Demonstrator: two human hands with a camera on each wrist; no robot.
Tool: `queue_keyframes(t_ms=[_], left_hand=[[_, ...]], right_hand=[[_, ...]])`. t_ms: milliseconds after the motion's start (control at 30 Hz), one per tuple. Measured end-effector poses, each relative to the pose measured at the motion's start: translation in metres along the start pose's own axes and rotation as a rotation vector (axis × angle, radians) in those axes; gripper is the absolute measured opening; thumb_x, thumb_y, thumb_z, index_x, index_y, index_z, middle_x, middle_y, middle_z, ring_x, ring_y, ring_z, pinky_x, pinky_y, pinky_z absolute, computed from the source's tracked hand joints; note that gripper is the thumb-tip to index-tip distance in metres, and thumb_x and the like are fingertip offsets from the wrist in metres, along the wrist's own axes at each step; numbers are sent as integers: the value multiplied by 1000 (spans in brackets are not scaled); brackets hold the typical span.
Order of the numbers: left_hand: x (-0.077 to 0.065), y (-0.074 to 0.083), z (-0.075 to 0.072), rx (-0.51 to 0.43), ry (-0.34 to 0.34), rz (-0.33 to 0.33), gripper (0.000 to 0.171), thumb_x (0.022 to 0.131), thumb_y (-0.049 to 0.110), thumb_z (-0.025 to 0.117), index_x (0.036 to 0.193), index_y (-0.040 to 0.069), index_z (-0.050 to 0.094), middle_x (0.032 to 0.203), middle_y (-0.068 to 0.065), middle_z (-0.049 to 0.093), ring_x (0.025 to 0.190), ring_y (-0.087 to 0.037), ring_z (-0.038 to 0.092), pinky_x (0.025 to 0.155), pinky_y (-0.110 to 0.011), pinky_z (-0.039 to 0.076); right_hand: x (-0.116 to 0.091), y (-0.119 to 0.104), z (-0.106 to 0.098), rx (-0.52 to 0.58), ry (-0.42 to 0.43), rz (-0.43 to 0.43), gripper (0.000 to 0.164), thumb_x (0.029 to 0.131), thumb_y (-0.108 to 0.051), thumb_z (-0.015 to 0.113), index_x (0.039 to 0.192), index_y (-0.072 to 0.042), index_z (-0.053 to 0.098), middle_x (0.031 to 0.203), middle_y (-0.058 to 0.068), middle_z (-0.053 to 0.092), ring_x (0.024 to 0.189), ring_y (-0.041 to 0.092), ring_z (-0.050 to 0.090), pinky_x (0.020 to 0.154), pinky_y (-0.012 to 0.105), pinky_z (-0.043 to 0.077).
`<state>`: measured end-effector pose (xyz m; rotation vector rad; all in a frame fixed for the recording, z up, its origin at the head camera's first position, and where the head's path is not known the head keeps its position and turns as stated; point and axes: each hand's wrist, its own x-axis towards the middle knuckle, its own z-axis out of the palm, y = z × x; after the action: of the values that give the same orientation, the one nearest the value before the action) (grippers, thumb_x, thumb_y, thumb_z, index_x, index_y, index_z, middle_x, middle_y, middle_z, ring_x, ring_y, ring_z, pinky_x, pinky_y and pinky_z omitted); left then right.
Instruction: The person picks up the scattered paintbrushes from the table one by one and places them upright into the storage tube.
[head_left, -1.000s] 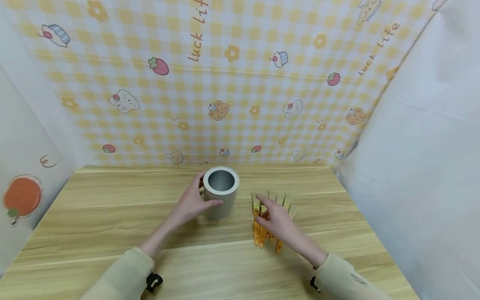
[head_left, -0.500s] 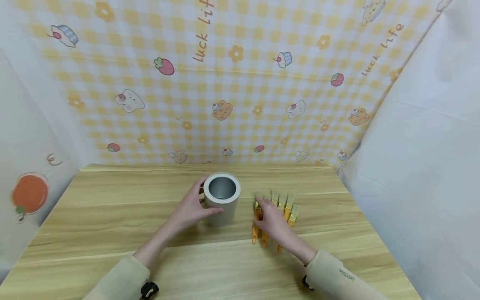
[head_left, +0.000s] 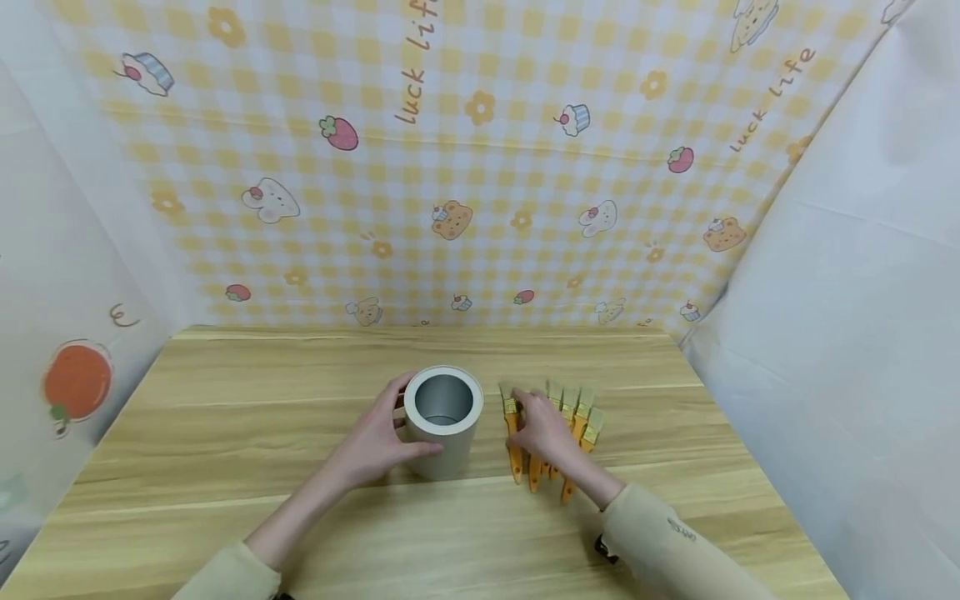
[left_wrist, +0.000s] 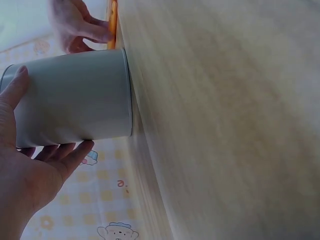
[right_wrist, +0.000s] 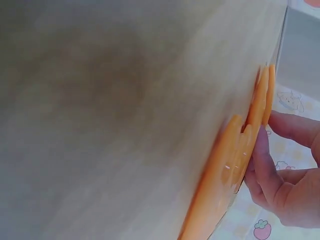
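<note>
My left hand (head_left: 375, 442) grips a grey cylindrical can (head_left: 450, 457) from its left side, thumb across the front and fingers round the back. The can stands upright with its open top and pale thick rim facing up. To its right, several flat paintbrushes (head_left: 585, 417) with orange handles lie fanned out, bristles away from me. Over the left end of the fan, my right hand (head_left: 546, 429) pinches the leftmost paintbrush (head_left: 514, 450). In the right wrist view the thumb meets an orange handle (right_wrist: 268, 95), fingers close beside it. Part of the fan is hidden under this hand.
The wooden table (head_left: 262, 400) ends at a yellow checked backdrop (head_left: 337, 208) with cartoon prints. White sheets stand along the left and right sides, the right sheet (head_left: 840, 333) sloping beside the table.
My left hand has drawn the can toward me. My right hand has lowered onto the left end of the brushes, its fingers drawing in around the leftmost paintbrush. The head view has shifted slightly.
</note>
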<state>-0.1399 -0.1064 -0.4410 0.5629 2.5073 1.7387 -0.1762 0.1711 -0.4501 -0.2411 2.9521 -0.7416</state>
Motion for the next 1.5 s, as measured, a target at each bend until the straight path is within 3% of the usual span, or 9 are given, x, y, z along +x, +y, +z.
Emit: queue_keyframes(t_ms=[267, 400, 567, 767, 900, 967, 1133, 1333, 1500], left_hand=[[-12, 4, 1, 16, -2, -23, 105, 71, 24, 96, 155, 20, 35, 148, -11, 49, 133, -36, 57, 107, -49, 58], [-16, 5, 1, 27, 2, -34, 107, 69, 26, 97, 156, 22, 34, 149, -10, 49, 133, -36, 59, 108, -50, 57], [-20, 3, -1, 37, 7, -18, 108, 68, 29, 97, 156, 23, 35, 148, -8, 52, 136, -32, 55, 108, -50, 57], [-23, 0, -2, 27, 5, 3, 107, 67, 29, 98, 154, 22, 37, 146, -8, 52, 134, -31, 55, 106, -43, 59], [-25, -1, -3, 21, 4, 15, 106, 68, 29, 97, 154, 20, 37, 146, -11, 52, 134, -33, 55, 105, -43, 59], [-25, -2, -3, 21, 2, 23, 105, 68, 30, 97, 154, 18, 37, 146, -12, 52, 133, -34, 56, 105, -44, 59], [-27, -1, -5, 18, -15, 16, 105, 68, 31, 97, 154, 19, 38, 147, -9, 52, 133, -32, 55, 104, -43, 60], [-28, 1, -6, 17, -52, 8, 104, 71, 26, 96, 155, 21, 35, 149, -7, 50, 136, -31, 54, 106, -41, 59], [-26, 1, -6, 9, -86, 17, 104, 73, 28, 95, 156, 23, 33, 151, -8, 48, 138, -33, 53, 107, -43, 58]], right_hand=[[5, -2, -10, 105, -84, 28, 77, 75, 7, 78, 147, 7, 49, 87, 7, 69, 67, 15, 56, 55, 25, 47], [6, -6, -22, 211, -81, 52, 67, 79, 8, 72, 143, 5, 53, 89, 7, 65, 65, 14, 58, 52, 24, 50], [7, -16, -46, 434, -29, 21, 65, 84, 8, 68, 144, 2, 46, 101, 13, 59, 80, 17, 64, 62, 28, 59], [6, -42, -83, 657, 66, -108, 66, 87, 8, 66, 146, 4, 38, 109, 12, 53, 89, 17, 59, 69, 25, 63], [-3, -67, -99, 765, 125, -181, 57, 93, 2, 66, 143, -1, 39, 110, 12, 54, 91, 16, 62, 72, 32, 67], [-7, -79, -100, 817, 132, -222, 48, 95, 1, 65, 137, -2, 42, 111, 18, 58, 90, 17, 65, 72, 38, 68], [-15, -99, -89, 775, 132, -356, 31, 99, -2, 63, 127, 0, 48, 108, 26, 65, 87, 23, 71, 71, 37, 68], [-20, -100, -68, 546, 151, -480, 19, 101, -11, 66, 118, -6, 58, 101, 13, 73, 89, 20, 72, 76, 26, 65], [-21, -97, -57, 417, 162, -550, 15, 99, -14, 69, 112, -11, 64, 104, 4, 75, 97, 16, 73, 87, 33, 64]])
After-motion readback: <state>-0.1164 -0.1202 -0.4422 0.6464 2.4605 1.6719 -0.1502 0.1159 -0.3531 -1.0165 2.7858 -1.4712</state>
